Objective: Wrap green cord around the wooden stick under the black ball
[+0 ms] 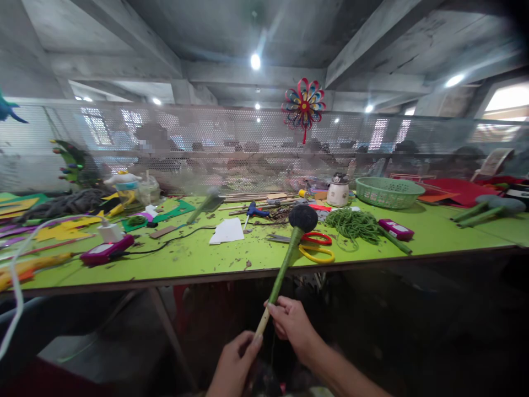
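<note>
A long stick (285, 264) with a round dark head (303, 218) slants up from my hands, over the table's front edge. Green cord is wound around its upper shaft, and the lower part is bare pale wood. Around the bare end my left hand (236, 361) is closed. My right hand (291, 321) pinches the shaft where the green winding stops. Behind the stick lie scissors (317, 253) with one red and one yellow handle. To their right is a heap of green cord (353, 225).
On the green table (182, 264) stand a green basket (388, 193) and a white jar (338, 190). A blue glue gun (257, 210), white paper (227, 230) and purple power strip (107, 249) lie left of the stick. Similar dark-headed sticks (487, 208) rest at right.
</note>
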The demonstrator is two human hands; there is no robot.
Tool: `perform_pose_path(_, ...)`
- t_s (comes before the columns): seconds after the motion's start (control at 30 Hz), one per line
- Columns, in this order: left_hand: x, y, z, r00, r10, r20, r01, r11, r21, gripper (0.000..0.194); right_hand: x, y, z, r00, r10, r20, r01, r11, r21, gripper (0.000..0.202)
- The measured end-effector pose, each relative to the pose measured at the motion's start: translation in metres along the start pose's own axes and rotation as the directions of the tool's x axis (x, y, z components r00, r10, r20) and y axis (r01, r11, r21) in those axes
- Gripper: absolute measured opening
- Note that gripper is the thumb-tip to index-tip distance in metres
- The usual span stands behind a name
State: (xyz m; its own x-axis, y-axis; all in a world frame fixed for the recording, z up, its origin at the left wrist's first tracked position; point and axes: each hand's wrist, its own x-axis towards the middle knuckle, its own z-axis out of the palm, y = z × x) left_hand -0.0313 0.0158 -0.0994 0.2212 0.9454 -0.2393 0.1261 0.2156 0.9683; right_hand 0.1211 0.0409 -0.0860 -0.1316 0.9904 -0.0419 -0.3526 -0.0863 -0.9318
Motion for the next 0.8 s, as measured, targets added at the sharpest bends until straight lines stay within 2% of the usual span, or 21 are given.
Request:
perform_pose_path(0.03, 0.0, 0.002, -0.001, 0.991, 0.102, -0.083, -0.095, 0.992, 0.088, 0.05, 0.002, 0.001, 0.0, 1.0, -0.004, -0.011, 0.004, 1.0, -0.011, 0.042)
perform_pose_path(0.07, -0.001, 0.004, -0.002, 0.977, 0.176, -0.117, -0.158, 0.976, 0.149, 0.048, 0.003, 0.001, 0.0, 1.0, -0.007, -0.013, 0.007, 1.0, -0.017, 0.042)
perform_pose_path(0.1, -0.001, 0.006, -0.003, 0.973, 0.198, -0.118, -0.177, 0.97, 0.167, 0.047, 0.003, 0.001, -0.001, 1.0, -0.006, -0.002, 0.006, 1.0, -0.017, 0.041)
perform_pose_path(0.13, -0.002, 0.007, -0.005, 0.983, 0.159, -0.088, -0.146, 0.979, 0.14, 0.049, 0.002, 0.001, -0.002, 1.0, -0.002, 0.017, 0.002, 1.0, -0.014, 0.04)
perform_pose_path(0.2, -0.002, 0.006, -0.008, 0.999, 0.006, 0.05, -0.006, 1.0, -0.002, 0.052, 0.0, 0.0, -0.003, 0.998, 0.005, 0.059, -0.005, 1.0, 0.003, 0.04)
perform_pose_path(0.27, -0.002, 0.002, -0.008, 0.971, -0.11, 0.214, 0.144, 0.979, -0.147, 0.051, -0.003, -0.001, -0.004, 0.997, 0.004, 0.076, -0.006, 1.0, 0.018, 0.04)
perform_pose_path(0.33, -0.001, -0.002, -0.005, 0.944, -0.143, 0.297, 0.213, 0.953, -0.216, 0.051, -0.004, -0.002, -0.003, 0.998, 0.001, 0.067, -0.003, 1.0, 0.024, 0.04)
perform_pose_path(0.4, 0.0, -0.003, 0.001, 0.965, -0.137, 0.223, 0.181, 0.965, -0.188, 0.054, -0.002, -0.002, -0.002, 0.999, -0.002, 0.042, 0.002, 1.0, 0.014, 0.041)
perform_pose_path(0.47, 0.0, -0.001, 0.005, 0.999, -0.03, 0.043, 0.033, 0.998, -0.058, 0.052, 0.001, -0.001, 0.001, 1.0, -0.012, 0.001, 0.012, 1.0, -0.005, 0.042)
perform_pose_path(0.53, -0.001, 0.003, 0.005, 0.981, 0.151, -0.118, -0.137, 0.983, 0.121, 0.046, 0.004, 0.0, 0.003, 0.999, -0.025, -0.034, 0.024, 0.999, -0.027, 0.043)
perform_pose_path(0.57, -0.001, 0.005, 0.003, 0.967, 0.211, -0.143, -0.184, 0.967, 0.178, 0.043, 0.004, 0.001, 0.003, 0.999, -0.029, -0.042, 0.027, 0.999, -0.035, 0.043)
perform_pose_path(0.6, -0.002, 0.006, 0.001, 0.966, 0.219, -0.139, -0.191, 0.964, 0.186, 0.044, 0.004, 0.002, 0.003, 0.999, -0.029, -0.038, 0.028, 0.999, -0.037, 0.044)
perform_pose_path(0.67, -0.002, 0.004, -0.004, 0.996, 0.077, -0.042, -0.075, 0.996, 0.056, 0.049, 0.002, 0.002, 0.002, 1.0, -0.014, 0.002, 0.014, 1.0, -0.017, 0.043)
perform_pose_path(0.7, -0.001, 0.002, -0.005, 0.998, -0.018, 0.056, 0.021, 0.999, -0.047, 0.051, 0.0, 0.002, 0.001, 1.0, -0.004, 0.03, 0.004, 1.0, 0.002, 0.042)
perform_pose_path(0.73, -0.001, -0.001, -0.006, 0.983, -0.092, 0.16, 0.116, 0.982, -0.146, 0.052, -0.001, 0.001, 0.001, 0.998, 0.006, 0.056, -0.007, 1.0, 0.022, 0.042)
perform_pose_path(0.8, 0.001, -0.007, -0.006, 0.938, -0.151, 0.313, 0.241, 0.932, -0.272, 0.05, -0.004, 0.0, 0.0, 0.997, 0.017, 0.08, -0.021, 0.999, 0.047, 0.041)
